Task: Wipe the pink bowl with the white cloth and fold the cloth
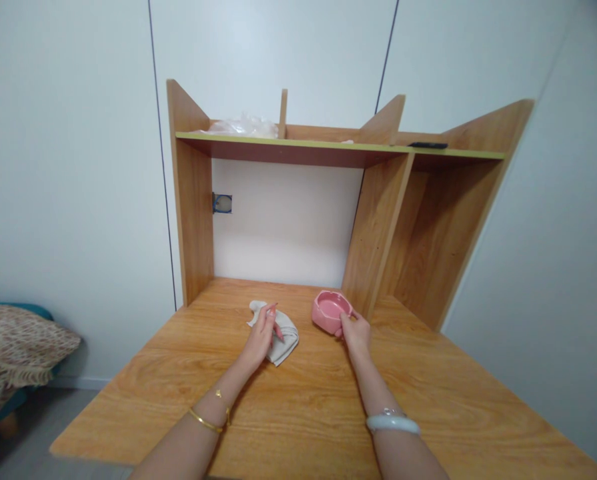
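My right hand (357, 333) grips a pink ashtray (323, 319) by its right side, thumb at the rim. The ashtray is angular, with notches along its rim, and its hollow faces up and toward me. My left hand (262, 337) is closed on a light grey cloth (288, 341), which shows on both sides of the fingers. Thumb and forefinger can be seen; the other fingers are partly hidden. A short gap of table separates the cloth from the ashtray.
The wooden desk (288, 420) carries a hutch with upright panels (378, 233) and a shelf (318, 143). A clear plastic bag (243, 125) and a dark flat object (428, 145) lie on that shelf. A wall box (223, 203) shows at left; a fringed blanket (18, 347) lies beyond.
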Demonstrator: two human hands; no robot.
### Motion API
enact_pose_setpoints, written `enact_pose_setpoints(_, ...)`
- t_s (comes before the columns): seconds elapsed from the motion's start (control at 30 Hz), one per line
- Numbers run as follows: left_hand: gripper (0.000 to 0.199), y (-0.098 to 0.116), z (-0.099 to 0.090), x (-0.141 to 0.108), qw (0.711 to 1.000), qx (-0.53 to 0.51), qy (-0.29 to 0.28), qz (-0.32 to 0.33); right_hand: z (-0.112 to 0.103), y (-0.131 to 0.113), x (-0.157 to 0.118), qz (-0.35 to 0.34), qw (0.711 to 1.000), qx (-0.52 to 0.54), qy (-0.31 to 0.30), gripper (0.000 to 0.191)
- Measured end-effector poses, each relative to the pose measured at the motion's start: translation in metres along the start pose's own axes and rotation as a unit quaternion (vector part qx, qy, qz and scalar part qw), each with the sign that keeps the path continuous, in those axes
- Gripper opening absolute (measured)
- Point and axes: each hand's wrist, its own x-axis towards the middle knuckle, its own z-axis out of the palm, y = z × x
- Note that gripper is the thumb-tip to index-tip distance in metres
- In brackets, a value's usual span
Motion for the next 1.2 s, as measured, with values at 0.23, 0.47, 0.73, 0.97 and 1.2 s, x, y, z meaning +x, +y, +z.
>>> enact_pose_setpoints(0.23, 0.057, 0.003, 0.001, -0.002, 1.0, 0.013, -0.018, 0.011, -0.002, 0.01, 0.006, -0.006, 0.997, -0.065, 0.041, 0.05)
enact_pose_setpoints(0.47, 0.055, 0.006, 0.001, -0.003, 0.999, 0.008, -0.038, 0.011, -0.009, 0.014, 0.01, 0.001, 0.992, -0.104, 0.075, 0.048)
enact_pose_setpoints(0.73, 0.046, 0.001, -0.003, 0.0, 0.999, 0.031, 0.003, 0.035, -0.014, 0.004, 0.003, 0.006, 0.988, -0.13, 0.086, 0.048)
enact_pose_setpoints(0.97, 0.023, -0.013, -0.017, 0.015, 0.974, 0.165, 0.152, 0.036, -0.013, -0.025, -0.021, -0.045, 0.975, -0.187, 0.112, 0.053)
enact_pose_setpoints(1.2, 0.034, -0.03, -0.031, 0.023, 0.938, 0.282, 0.198, -0.042, 0.016, -0.037, -0.047, -0.281, 0.953, -0.108, -0.018, 0.045)
